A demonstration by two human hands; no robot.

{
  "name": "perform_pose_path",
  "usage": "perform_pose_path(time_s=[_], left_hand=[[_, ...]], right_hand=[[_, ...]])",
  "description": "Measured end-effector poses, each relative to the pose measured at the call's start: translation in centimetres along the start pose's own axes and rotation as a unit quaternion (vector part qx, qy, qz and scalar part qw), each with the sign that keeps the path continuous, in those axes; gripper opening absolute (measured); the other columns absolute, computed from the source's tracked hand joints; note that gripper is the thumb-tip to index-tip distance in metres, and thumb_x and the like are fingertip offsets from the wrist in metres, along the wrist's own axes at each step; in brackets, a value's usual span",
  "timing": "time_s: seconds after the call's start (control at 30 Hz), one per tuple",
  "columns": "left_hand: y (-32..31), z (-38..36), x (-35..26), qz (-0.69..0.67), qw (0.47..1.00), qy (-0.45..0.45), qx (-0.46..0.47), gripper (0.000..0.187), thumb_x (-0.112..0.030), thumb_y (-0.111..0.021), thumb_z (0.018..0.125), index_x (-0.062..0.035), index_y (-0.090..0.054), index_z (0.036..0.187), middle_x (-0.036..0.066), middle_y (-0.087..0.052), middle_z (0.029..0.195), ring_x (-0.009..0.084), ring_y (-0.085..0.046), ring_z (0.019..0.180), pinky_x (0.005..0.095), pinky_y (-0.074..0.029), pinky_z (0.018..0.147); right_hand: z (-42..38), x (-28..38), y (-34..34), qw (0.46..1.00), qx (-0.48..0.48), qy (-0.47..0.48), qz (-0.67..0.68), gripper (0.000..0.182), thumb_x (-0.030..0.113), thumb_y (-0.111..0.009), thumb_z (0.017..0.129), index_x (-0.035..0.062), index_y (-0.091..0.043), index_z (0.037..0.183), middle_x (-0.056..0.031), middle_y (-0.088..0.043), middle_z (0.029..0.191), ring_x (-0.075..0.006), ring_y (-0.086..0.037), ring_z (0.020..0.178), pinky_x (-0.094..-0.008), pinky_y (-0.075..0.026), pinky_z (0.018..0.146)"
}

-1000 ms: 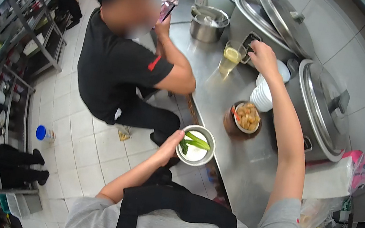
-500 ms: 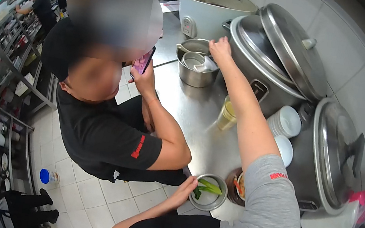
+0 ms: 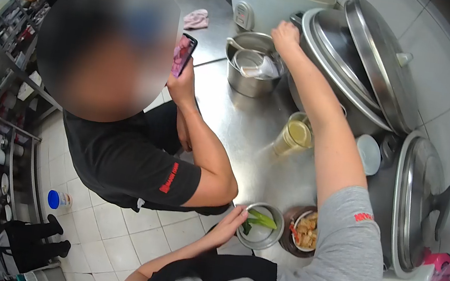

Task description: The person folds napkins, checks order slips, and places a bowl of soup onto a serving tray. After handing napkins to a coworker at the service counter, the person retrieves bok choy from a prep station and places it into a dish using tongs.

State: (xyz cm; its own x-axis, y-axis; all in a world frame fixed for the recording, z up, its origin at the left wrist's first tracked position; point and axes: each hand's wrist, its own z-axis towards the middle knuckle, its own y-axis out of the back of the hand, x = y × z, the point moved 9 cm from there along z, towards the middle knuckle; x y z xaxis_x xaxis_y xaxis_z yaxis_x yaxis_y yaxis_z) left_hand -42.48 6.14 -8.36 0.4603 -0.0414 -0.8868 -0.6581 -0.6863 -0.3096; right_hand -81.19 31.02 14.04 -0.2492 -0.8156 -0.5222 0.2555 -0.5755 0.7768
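Note:
My left hand (image 3: 230, 224) grips the rim of a small metal bowl (image 3: 275, 241) with pieces of green vegetable (image 3: 263, 219) inside. My right arm reaches far across the counter. At its end my right hand (image 3: 286, 37) is closed beside the rim of a steel pot (image 3: 250, 85), near the big cooker's handle; what its fingers hold, if anything, is hidden. Inside the pot sit a smaller metal container (image 3: 247, 60) and something whitish. A clear cup of yellowish liquid (image 3: 295, 137) stands below my right forearm. Close to the bowl is a brown pot (image 3: 289, 246) with food in it.
A person in black (image 3: 127, 160) stands at the left, holding a phone (image 3: 182, 54). Large cookers (image 3: 399, 227) with metal lids line the right wall, and a pale cooker (image 3: 275, 7) stands at the back. A pink cloth (image 3: 197, 19) lies on the steel counter (image 3: 217, 151).
The view has shifted slightly, exposing the pink cloth and more of the brown pot's food. Both hands keep nearly the same places. The person in black has shifted their head.

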Motion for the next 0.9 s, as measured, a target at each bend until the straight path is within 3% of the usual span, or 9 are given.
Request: perform_pose_path(time_s=[0.13, 0.2, 0.23, 0.3, 0.37, 0.53, 0.7, 0.77, 0.9], left_hand=[[0.0, -0.3, -0.5, 0.042, 0.997, -0.057, -0.027, 0.047, -0.036, -0.040, 0.096, 0.0030, -0.043, 0.123, 0.013, -0.050, 0.113, 0.0175, -0.044, 0.109, 0.0281, -0.033, 0.095], [-0.3, -0.7, -1.2, 0.043, 0.997, -0.069, 0.003, 0.047, -0.036, -0.039, 0.096, 0.0019, -0.042, 0.123, 0.011, -0.051, 0.110, 0.0157, -0.045, 0.104, 0.0270, -0.035, 0.090], [-0.1, -1.3, -0.4, 0.012, 1.000, 0.002, -0.018, 0.044, -0.035, -0.038, 0.096, 0.0006, -0.043, 0.122, 0.009, -0.051, 0.106, 0.0153, -0.045, 0.102, 0.0266, -0.035, 0.089], [-0.3, -2.1, -1.0, 0.007, 0.999, 0.036, 0.010, 0.041, -0.035, -0.038, 0.096, -0.0013, -0.045, 0.119, 0.008, -0.052, 0.103, 0.0144, -0.046, 0.099, 0.0267, -0.037, 0.086], [0.2, -2.4, -0.5, 0.059, 0.997, 0.044, 0.027, 0.045, -0.046, -0.036, 0.094, -0.0098, -0.044, 0.118, 0.004, -0.050, 0.100, 0.0113, -0.051, 0.087, 0.0270, -0.046, 0.068], [0.6, -2.5, 0.0, 0.049, 0.997, 0.038, 0.037, 0.043, -0.045, -0.035, 0.094, -0.0106, -0.043, 0.120, 0.006, -0.048, 0.107, 0.0148, -0.050, 0.098, 0.0318, -0.047, 0.075], [0.0, -3.3, -1.0, 0.078, 0.994, 0.057, 0.054, 0.040, -0.043, -0.036, 0.094, -0.0105, -0.044, 0.117, 0.005, -0.050, 0.102, 0.0132, -0.050, 0.097, 0.0304, -0.047, 0.073], [-0.3, -3.3, -1.0, 0.168, 0.982, 0.051, 0.065, 0.035, -0.034, -0.039, 0.095, -0.0044, -0.049, 0.111, 0.006, -0.054, 0.091, 0.0101, -0.050, 0.083, 0.0235, -0.043, 0.069], [-4.5, -4.3, 0.1, 0.207, 0.968, -0.003, 0.139, 0.034, -0.030, -0.043, 0.094, -0.0019, -0.049, 0.112, 0.009, -0.057, 0.093, 0.0154, -0.052, 0.088, 0.0278, -0.041, 0.080]], right_hand=[[-1.9, 1.2, 5.4, 0.988, -0.080, 0.111, 0.072, 0.012, 0.014, -0.058, 0.075, 0.0083, -0.066, 0.082, -0.0142, -0.056, 0.094, -0.0284, -0.060, 0.091, -0.0343, -0.052, 0.065], [-5.0, 2.0, 6.0, 0.991, 0.024, 0.122, 0.048, 0.031, 0.025, -0.053, 0.087, 0.0057, -0.060, 0.111, -0.0182, -0.058, 0.111, -0.0362, -0.055, 0.101, -0.0388, -0.042, 0.090], [-6.1, 2.3, 5.3, 0.991, 0.044, 0.116, 0.043, 0.031, 0.025, -0.053, 0.087, 0.0057, -0.060, 0.111, -0.0182, -0.058, 0.111, -0.0362, -0.055, 0.101, -0.0388, -0.042, 0.090], [-7.6, 1.6, 3.1, 0.980, 0.153, 0.079, 0.103, 0.036, 0.022, -0.059, 0.083, 0.0119, -0.057, 0.117, -0.0154, -0.055, 0.118, -0.0362, -0.048, 0.112, -0.0412, -0.037, 0.097], [-10.0, 0.8, 7.3, 0.985, -0.007, 0.160, 0.066, 0.013, 0.010, -0.060, 0.073, 0.0047, -0.066, 0.083, -0.0166, -0.056, 0.095, -0.0301, -0.061, 0.087, -0.0367, -0.054, 0.065], [-13.2, -0.3, 7.7, 0.983, 0.017, 0.140, 0.117, 0.015, 0.009, -0.058, 0.073, 0.0005, -0.065, 0.084, -0.0205, -0.056, 0.096, -0.0318, -0.064, 0.082, -0.0385, -0.055, 0.065], [-17.0, -3.0, 12.7, 0.982, -0.031, 0.121, 0.141, 0.009, 0.007, -0.056, 0.074, -0.0001, -0.062, 0.076, -0.0199, -0.055, 0.093, -0.0333, -0.062, 0.078, -0.0398, -0.052, 0.064], [-20.2, -6.2, 15.2, 0.963, -0.103, 0.041, 0.246, 0.011, 0.008, -0.055, 0.074, -0.0022, -0.059, 0.074, -0.0197, -0.053, 0.092, -0.0328, -0.060, 0.079, -0.0416, -0.049, 0.066], [-33.6, -12.3, 18.1, 0.879, -0.235, -0.051, 0.412, 0.023, 0.014, -0.057, 0.074, -0.0006, -0.063, 0.090, -0.0161, -0.052, 0.081, -0.0308, -0.054, 0.074, -0.0404, -0.044, 0.065]])
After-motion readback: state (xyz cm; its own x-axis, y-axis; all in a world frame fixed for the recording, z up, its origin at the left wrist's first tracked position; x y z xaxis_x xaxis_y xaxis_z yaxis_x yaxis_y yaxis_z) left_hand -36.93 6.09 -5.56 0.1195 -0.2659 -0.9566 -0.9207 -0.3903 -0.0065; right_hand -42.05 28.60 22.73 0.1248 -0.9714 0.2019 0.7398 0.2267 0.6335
